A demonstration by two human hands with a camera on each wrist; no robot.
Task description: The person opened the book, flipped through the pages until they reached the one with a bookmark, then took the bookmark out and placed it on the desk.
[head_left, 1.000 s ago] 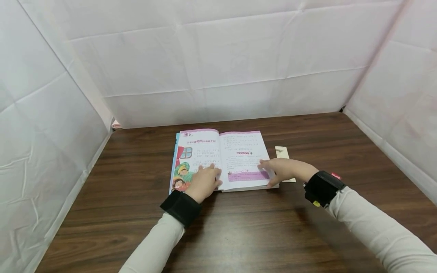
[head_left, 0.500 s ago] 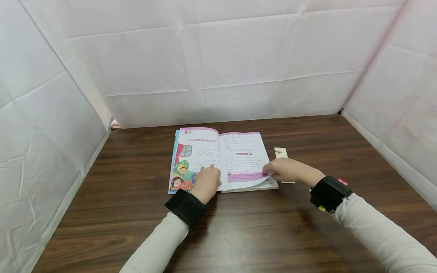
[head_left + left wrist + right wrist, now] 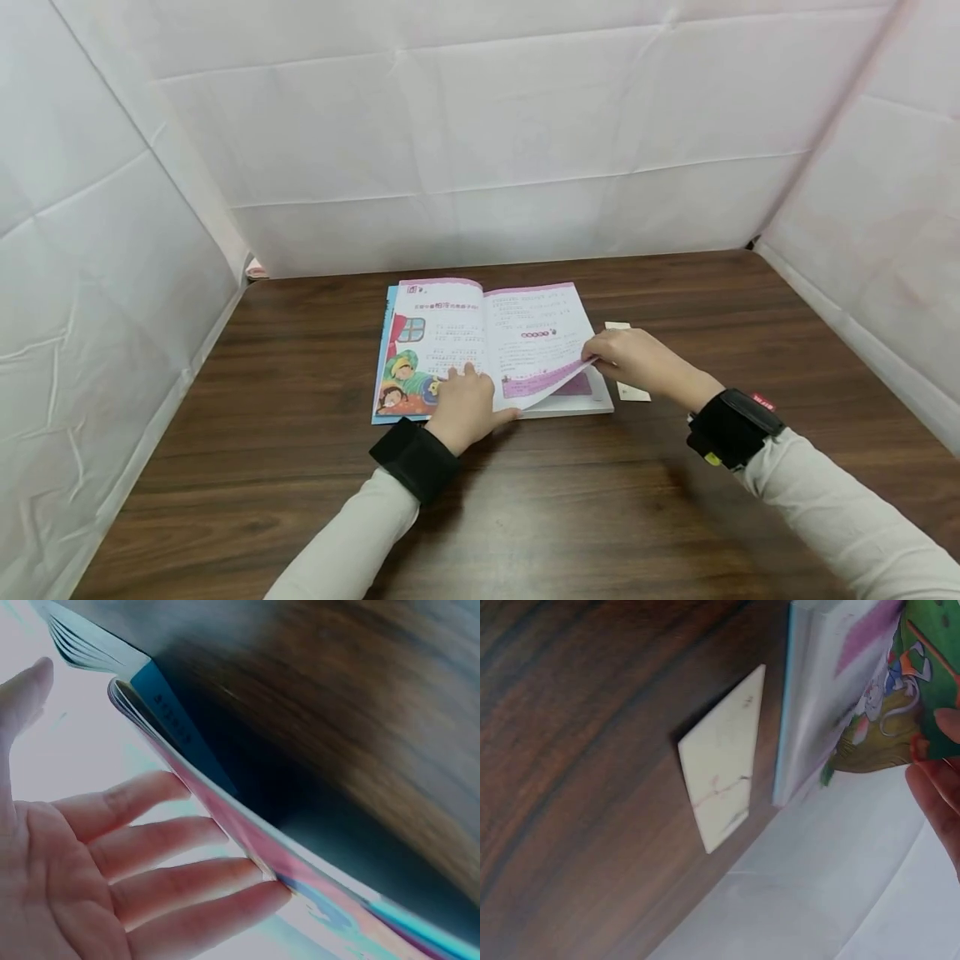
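Observation:
An open picture book (image 3: 480, 333) lies on the dark wooden table (image 3: 525, 500). My left hand (image 3: 468, 407) rests flat on its lower middle with straight fingers (image 3: 172, 855), holding the left page down. My right hand (image 3: 630, 354) pinches the lower right corner of the right-hand page (image 3: 547, 367) and has it lifted clear of the pages below. In the right wrist view the book's edge (image 3: 795, 712) and coloured pages show beside my fingertips (image 3: 937, 787).
A small cream bookmark card (image 3: 626, 390) (image 3: 724, 776) lies on the table just right of the book, partly under my right hand. White fabric walls (image 3: 487, 142) enclose the table at the back and both sides.
My right hand went from lying on the right page to pinching its corner and lifting it up and leftward. The left hand slid slightly toward the book's lower edge.

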